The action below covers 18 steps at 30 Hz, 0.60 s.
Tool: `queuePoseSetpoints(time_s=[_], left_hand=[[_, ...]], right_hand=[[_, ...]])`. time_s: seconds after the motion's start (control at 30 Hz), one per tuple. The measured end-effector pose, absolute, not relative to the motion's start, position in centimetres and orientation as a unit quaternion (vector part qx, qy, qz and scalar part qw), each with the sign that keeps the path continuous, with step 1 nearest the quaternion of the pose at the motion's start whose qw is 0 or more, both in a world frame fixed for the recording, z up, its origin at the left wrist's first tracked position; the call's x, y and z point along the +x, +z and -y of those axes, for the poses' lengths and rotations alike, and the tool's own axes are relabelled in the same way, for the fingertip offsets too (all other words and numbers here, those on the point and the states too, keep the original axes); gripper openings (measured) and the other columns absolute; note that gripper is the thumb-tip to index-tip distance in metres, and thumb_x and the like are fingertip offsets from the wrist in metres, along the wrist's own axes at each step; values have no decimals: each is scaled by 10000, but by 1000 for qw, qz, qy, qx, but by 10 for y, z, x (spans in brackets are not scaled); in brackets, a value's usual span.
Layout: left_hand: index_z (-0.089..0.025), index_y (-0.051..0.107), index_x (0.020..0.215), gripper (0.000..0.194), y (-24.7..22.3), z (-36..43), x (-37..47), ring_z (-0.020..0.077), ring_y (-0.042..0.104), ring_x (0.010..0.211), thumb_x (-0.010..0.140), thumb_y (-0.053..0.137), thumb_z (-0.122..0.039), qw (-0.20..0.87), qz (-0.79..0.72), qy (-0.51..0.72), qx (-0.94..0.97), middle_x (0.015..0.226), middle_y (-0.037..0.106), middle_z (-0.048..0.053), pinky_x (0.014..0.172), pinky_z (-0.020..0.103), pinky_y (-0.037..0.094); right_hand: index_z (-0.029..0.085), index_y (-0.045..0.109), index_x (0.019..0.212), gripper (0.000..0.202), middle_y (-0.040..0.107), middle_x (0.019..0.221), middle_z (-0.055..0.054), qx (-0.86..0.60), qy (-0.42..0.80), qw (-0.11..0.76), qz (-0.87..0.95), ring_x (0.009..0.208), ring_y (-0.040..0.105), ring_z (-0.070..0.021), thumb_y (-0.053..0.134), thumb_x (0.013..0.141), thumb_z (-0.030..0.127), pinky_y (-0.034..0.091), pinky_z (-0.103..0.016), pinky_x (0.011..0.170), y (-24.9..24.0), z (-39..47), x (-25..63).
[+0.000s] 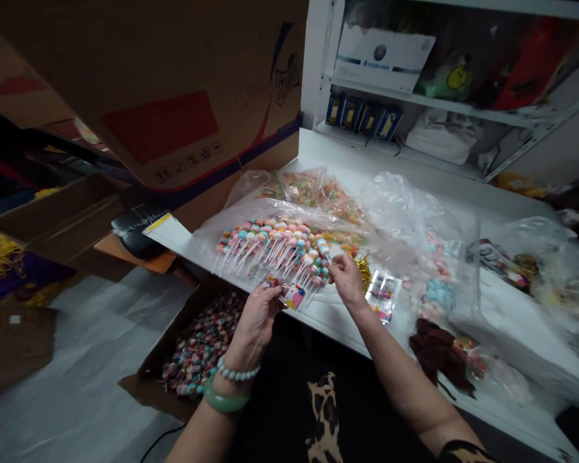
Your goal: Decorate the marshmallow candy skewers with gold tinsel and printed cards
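A small clear bag with a colourful print (294, 296) is pinched between the thumb and fingers of my left hand (260, 312), near the table's front edge. My right hand (346, 278) is closed at the right end of the candy pile, its fingertips on a candy stick (324, 249) threaded with pastel balls. Many more candy sticks (270, 235) lie side by side in front of my hands, their white sticks pointing towards me. Right of my right hand lie a bunch of gold ties (364, 271) and a stack of printed clear bags (383, 292).
A large cardboard box (197, 83) stands at the back left. Plastic bags of gummy candy (309, 186) lie behind the sticks. An open box of wrapped candies (197, 350) sits below the table's left edge. Brown cloth (439, 350) lies at right, shelves (444, 103) behind.
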<state>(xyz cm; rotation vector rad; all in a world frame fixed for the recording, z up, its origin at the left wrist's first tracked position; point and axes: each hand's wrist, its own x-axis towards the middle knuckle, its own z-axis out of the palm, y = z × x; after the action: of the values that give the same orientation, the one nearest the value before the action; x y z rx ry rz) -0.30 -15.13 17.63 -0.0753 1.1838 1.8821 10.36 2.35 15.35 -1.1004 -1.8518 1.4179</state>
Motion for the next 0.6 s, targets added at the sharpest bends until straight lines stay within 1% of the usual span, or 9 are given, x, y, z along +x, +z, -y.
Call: queuePoseSetpoints(time_s=[0.1, 0.17, 0.23, 0.37, 0.5, 0.57, 0.6], left_hand=[[-124, 656, 722, 257, 175, 142, 6, 128, 628, 611, 550, 822, -218, 453, -487, 747, -8, 694, 683, 21, 564, 239, 503], [-120, 659, 717, 263, 174, 134, 12, 129, 633, 616, 559, 837, -231, 458, -487, 744, 5, 688, 680, 22, 591, 250, 515], [-124, 653, 718, 268, 174, 126, 18, 127, 628, 588, 575, 840, -252, 465, -490, 737, 5, 669, 668, 11, 591, 264, 521], [-138, 636, 730, 293, 174, 111, 23, 120, 619, 553, 584, 842, -287, 446, -518, 730, -2, 652, 654, -3, 533, 242, 495], [-135, 588, 647, 324, 174, 101, 19, 69, 555, 487, 545, 861, -274, 376, -538, 754, -18, 564, 598, -37, 487, 182, 439], [-141, 580, 651, 312, 176, 98, 18, 72, 554, 485, 545, 856, -239, 348, -536, 768, -36, 562, 593, -49, 489, 187, 453], [-143, 583, 661, 297, 177, 96, 19, 83, 572, 502, 558, 848, -229, 344, -532, 773, -38, 575, 603, -47, 508, 204, 480]], right_hand=[[185, 615, 833, 262, 556, 569, 56, -425, 657, 287, 552, 496, 506, -106, 673, 613, 314, 362, -237, 510, 153, -24, 143], [168, 628, 811, 297, 565, 587, 48, -404, 736, 260, 477, 494, 499, -86, 738, 562, 288, 357, -225, 508, 153, -22, 167], [159, 635, 782, 306, 559, 594, 44, -390, 783, 234, 425, 490, 485, -69, 782, 532, 258, 344, -213, 499, 153, -18, 188], [152, 644, 752, 251, 550, 611, 33, -359, 824, 202, 389, 486, 462, -60, 777, 546, 209, 293, -203, 472, 154, -5, 215], [152, 646, 718, 157, 537, 614, 25, -335, 831, 207, 393, 493, 425, -67, 710, 578, 178, 270, -220, 469, 160, 7, 229], [156, 637, 702, 123, 534, 627, 24, -338, 821, 224, 402, 505, 411, -70, 669, 584, 168, 269, -224, 474, 161, 11, 233], [160, 630, 696, 110, 530, 630, 26, -340, 814, 234, 409, 513, 408, -72, 649, 588, 168, 272, -224, 478, 160, 12, 234]])
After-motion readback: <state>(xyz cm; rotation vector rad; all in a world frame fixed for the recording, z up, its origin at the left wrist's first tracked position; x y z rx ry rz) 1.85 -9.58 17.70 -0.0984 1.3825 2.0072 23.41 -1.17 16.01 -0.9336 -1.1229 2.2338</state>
